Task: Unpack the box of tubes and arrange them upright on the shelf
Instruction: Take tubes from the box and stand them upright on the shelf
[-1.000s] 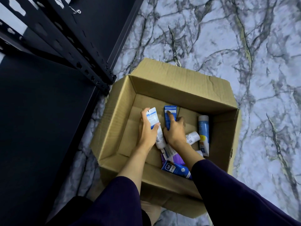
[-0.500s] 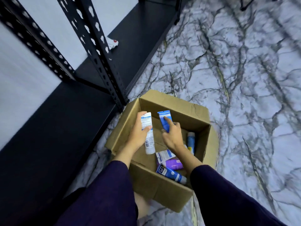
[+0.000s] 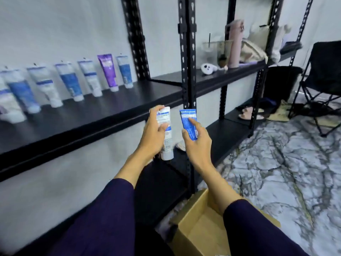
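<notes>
Standing along the left and far side of the scene, the black metal shelf (image 3: 103, 108) carries a row of tubes (image 3: 70, 82) set upright on their caps against the white wall, mostly white and blue, with one purple tube (image 3: 108, 71) near the right end of the row. To the right, a neighbouring shelf bay holds a pink bottle (image 3: 234, 43), a clear cup (image 3: 219, 52) and a pale bag (image 3: 258, 45), all blurred. A black folding chair (image 3: 321, 84) stands at the far right on the marbled floor (image 3: 276, 172). The open cardboard box (image 3: 199, 224) sits on the floor at the near edge, below the person's dark sleeves; its contents are hidden from this angle. Both hands are raised in front of the shelf edge, just beside each other. The left hand (image 3: 153, 133) wraps its fingers round a white tube (image 3: 165, 137), held cap down. The right hand (image 3: 197, 143) grips a blue tube (image 3: 189, 124) with its crimped end up, the forefinger lying along its face.
</notes>
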A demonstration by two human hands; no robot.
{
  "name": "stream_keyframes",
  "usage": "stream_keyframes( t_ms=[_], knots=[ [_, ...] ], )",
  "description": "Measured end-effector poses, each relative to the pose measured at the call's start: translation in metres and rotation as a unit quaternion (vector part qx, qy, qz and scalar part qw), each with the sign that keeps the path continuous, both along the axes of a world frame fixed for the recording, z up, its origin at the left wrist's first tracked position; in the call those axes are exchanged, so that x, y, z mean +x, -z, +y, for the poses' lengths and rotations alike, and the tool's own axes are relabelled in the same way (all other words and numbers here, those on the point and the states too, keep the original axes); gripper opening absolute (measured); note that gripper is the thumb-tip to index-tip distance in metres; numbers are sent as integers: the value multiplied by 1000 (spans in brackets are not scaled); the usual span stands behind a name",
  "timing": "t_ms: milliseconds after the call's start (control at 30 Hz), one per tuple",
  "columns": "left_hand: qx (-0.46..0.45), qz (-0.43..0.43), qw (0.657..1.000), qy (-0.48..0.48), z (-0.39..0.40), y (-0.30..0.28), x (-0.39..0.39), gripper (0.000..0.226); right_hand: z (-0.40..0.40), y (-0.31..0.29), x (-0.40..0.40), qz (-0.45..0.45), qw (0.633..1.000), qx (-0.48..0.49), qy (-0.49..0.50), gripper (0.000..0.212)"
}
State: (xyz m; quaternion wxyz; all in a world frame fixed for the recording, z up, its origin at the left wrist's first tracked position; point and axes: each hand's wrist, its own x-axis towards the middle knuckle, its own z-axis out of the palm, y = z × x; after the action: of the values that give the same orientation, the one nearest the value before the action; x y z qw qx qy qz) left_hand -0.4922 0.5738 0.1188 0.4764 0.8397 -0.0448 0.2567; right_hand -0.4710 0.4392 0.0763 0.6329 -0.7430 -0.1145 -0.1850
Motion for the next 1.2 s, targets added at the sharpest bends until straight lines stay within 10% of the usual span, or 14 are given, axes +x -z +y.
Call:
stream_keyframes(
  t_ms=[367,1200],
  knots=[
    [57,-182,960,-205,172,-144,-81,55,167,-139,-15,-158,964,37,-208,46],
    [108,-8,957,-270,246,-84,-111,98,267,-116,-17,-121,949,-218,-192,112]
  ],
)
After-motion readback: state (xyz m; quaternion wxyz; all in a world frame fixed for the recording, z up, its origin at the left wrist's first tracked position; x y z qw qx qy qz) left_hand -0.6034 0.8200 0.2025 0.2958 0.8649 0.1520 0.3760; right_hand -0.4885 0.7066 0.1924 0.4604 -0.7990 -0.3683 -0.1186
